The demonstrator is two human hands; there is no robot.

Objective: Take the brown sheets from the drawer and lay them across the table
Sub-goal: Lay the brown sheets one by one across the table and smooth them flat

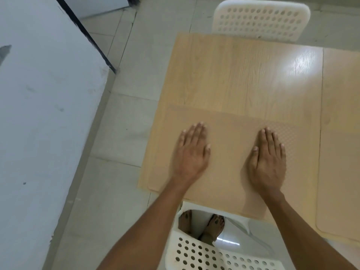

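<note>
Neither grip pinches anything: left hand point(191, 152) and right hand point(267, 158) lie flat on the brown sheet point(229, 162).

My left hand point(191, 152) and right hand point(267, 158) are bare, with no rings and short nails. My forearms carry no sleeves. Below the table point(233, 75) edge, my feet point(213, 227) are unshod.

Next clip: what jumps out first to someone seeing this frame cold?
Two bare hands pressed flat, palms down, on a brown sheet at the table's near edge: left hand near the sheet's left side, right hand toward its right. A second sheet lies at the table's right edge. White perforated chairs stand at the far side and just below the hands.
</note>
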